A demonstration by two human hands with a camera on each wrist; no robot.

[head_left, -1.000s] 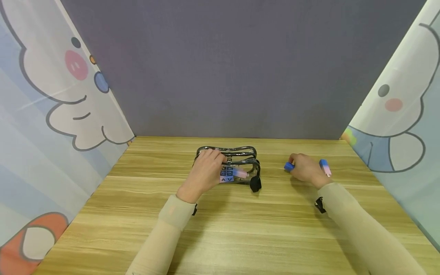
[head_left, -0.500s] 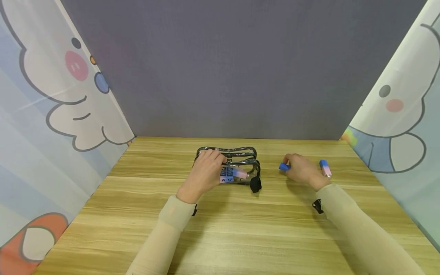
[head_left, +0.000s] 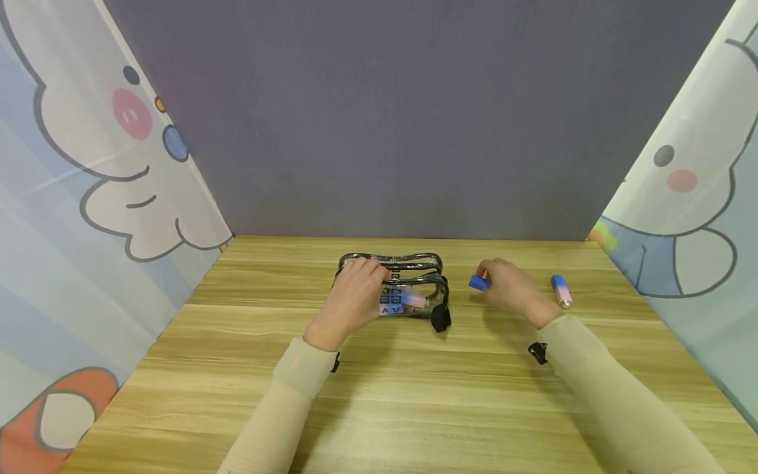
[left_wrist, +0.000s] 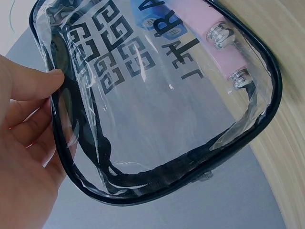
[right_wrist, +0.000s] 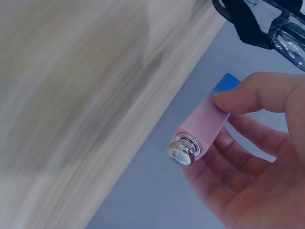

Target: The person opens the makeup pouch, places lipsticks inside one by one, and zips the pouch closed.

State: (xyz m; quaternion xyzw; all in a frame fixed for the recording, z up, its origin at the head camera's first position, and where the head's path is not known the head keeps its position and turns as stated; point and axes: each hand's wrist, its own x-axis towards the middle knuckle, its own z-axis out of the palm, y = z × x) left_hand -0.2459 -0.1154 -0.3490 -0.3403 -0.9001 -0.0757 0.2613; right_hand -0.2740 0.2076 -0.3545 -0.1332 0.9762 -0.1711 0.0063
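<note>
A clear travel pouch (left_wrist: 157, 114) with black piping and black lettering stands on the table. My left hand (head_left: 353, 293) pinches its upper rim between thumb and fingers. Two pink-and-blue tubes (left_wrist: 233, 59) with silver ball ends lie inside the pouch. Over the table to the right of the pouch, my right hand (head_left: 510, 284) holds a similar small tube (right_wrist: 205, 121), thumb on one side and fingers on the other. Its blue end points toward the pouch in the head view. One more pink-and-blue tube (head_left: 560, 291) lies on the table, right of my right hand.
The wooden table (head_left: 414, 395) reaches back to a grey panel (head_left: 403, 118). Curtains printed with cartoon figures flank it on the left and right. A black tab (head_left: 441, 318) hangs at the pouch's right front corner.
My right hand has moved left toward the pouch, carrying the tube away from the one lying on the table. My left hand and the pouch have stayed in place.
</note>
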